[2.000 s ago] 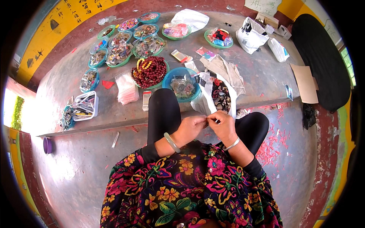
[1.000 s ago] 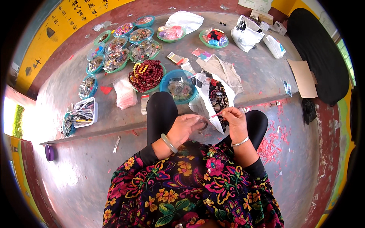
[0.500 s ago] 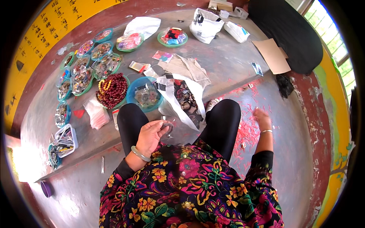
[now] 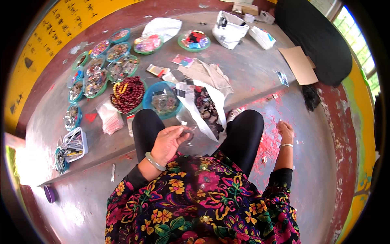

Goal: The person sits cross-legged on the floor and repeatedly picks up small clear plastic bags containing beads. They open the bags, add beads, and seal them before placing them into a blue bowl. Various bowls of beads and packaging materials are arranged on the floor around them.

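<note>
My left hand (image 4: pixel 167 143) is closed in a pinch above my lap. Between its thumb and fingers is a dark ring-shaped piece (image 4: pixel 189 136), with what looks like clear plastic around it; its exact kind is unclear. Off to the right of my knee, my right hand (image 4: pixel 286 131) hangs over the floor with its fingers curled. A small whitish spot shows at those fingertips, too small to name. Many thin pink-red strips (image 4: pixel 271 142) lie scattered below that hand. Between my knees stands an open white bag (image 4: pixel 221 106) with dark ring-like pieces inside.
A blue basin (image 4: pixel 147 97) of clear packets sits beyond my left knee, beside dark red bead strings (image 4: pixel 132 97). Several bowls of small packets line the left. Pink-white plastic sleeves (image 4: pixel 109 118) lie nearby. Cardboard (image 4: pixel 298 65) and a black padded object (image 4: pixel 317 36) are at far right.
The view has shifted slightly, so the surroundings sit farther right. My left hand still pinches the dark ring-shaped piece. My right hand stays over the strips, its fingers now more sharply visible.
</note>
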